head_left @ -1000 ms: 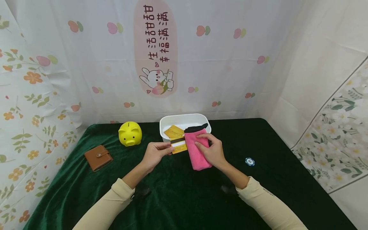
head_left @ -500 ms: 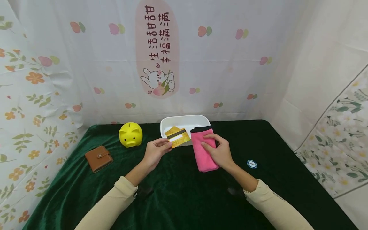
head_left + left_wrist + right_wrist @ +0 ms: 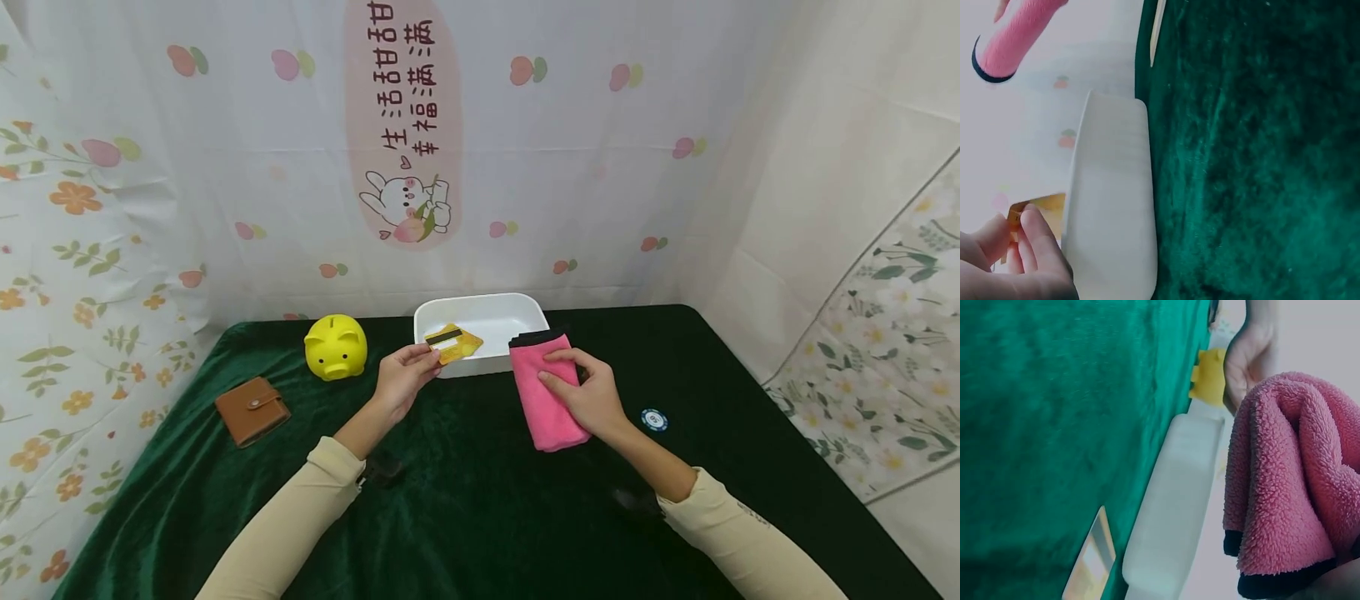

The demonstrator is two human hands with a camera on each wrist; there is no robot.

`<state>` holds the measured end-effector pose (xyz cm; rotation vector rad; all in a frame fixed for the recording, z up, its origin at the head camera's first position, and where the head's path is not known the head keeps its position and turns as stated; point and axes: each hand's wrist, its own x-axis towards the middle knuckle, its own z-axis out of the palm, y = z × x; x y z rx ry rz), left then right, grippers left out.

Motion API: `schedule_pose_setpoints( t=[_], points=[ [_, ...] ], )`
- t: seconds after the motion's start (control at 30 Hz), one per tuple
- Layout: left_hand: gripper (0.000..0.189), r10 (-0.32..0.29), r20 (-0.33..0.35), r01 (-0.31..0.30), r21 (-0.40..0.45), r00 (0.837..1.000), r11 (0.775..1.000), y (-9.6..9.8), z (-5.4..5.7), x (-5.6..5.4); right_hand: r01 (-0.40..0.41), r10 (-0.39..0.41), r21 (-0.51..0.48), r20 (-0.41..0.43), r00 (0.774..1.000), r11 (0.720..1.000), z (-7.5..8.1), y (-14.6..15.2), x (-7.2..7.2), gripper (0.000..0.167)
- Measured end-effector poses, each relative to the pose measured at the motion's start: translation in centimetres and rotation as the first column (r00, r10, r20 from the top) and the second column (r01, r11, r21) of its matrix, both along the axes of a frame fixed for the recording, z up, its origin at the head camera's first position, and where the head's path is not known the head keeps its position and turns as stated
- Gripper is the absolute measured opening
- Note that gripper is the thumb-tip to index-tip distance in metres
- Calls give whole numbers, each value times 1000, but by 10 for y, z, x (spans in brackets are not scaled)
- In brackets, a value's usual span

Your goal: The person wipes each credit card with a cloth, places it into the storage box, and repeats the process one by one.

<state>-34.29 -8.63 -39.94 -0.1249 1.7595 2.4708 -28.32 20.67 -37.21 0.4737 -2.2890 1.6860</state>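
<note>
My left hand (image 3: 405, 379) pinches a yellow bank card (image 3: 444, 340) with a dark stripe between thumb and fingertips, over the near left rim of a white tray (image 3: 480, 365). Another yellow card (image 3: 471, 343) shows behind it, inside the tray. In the left wrist view the fingers hold a gold card (image 3: 1054, 209) beside the tray's wall. Right of the tray, my right hand (image 3: 588, 387) grips a folded pink towel (image 3: 543, 400) with black trim; the right wrist view shows its fluffy folds (image 3: 1285, 500) and a striped card (image 3: 1092, 565) lying on the green cloth.
A yellow piggy bank (image 3: 336, 348) stands left of the tray, with a brown wallet (image 3: 252, 412) nearer on the left. A blue and white poker chip (image 3: 654, 419) lies at the right. Dark green cloth (image 3: 480, 517) covers the table; a printed curtain (image 3: 600, 192) hangs behind.
My left hand has drawn the card away from the towel, leftward and up to the tray's left side. My right hand has moved right with the towel.
</note>
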Motion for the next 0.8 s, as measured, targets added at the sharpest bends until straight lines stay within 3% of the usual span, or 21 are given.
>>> schedule_pose_setpoints(
  t=[0.2, 0.3, 0.4, 0.5, 0.63, 0.8],
  points=[
    [30, -52, 0, 52, -30, 999, 998, 1, -3, 1, 23, -22, 33, -34, 999, 999, 22, 5, 22, 23],
    [32, -91, -5, 90, -106, 996, 990, 5, -4, 5, 52, -50, 38, -53, 997, 998, 25, 10, 28, 23],
    [29, -152, -23, 145, -204, 988, 968, 13, -3, 9, 77, -75, 38, -62, 995, 996, 24, 17, 31, 23],
    [29, -239, -53, 209, -324, 970, 923, 23, 0, 14, 101, -98, 37, -69, 993, 994, 24, 24, 33, 23],
    [34, -358, -99, 271, -479, 928, 835, 39, 3, 17, 125, -122, 44, -75, 990, 991, 24, 32, 34, 23],
    [35, -468, -116, 312, -602, 876, 734, 59, 8, 19, 128, -123, 70, -67, 990, 989, 22, 42, 37, 23]
  ],
)
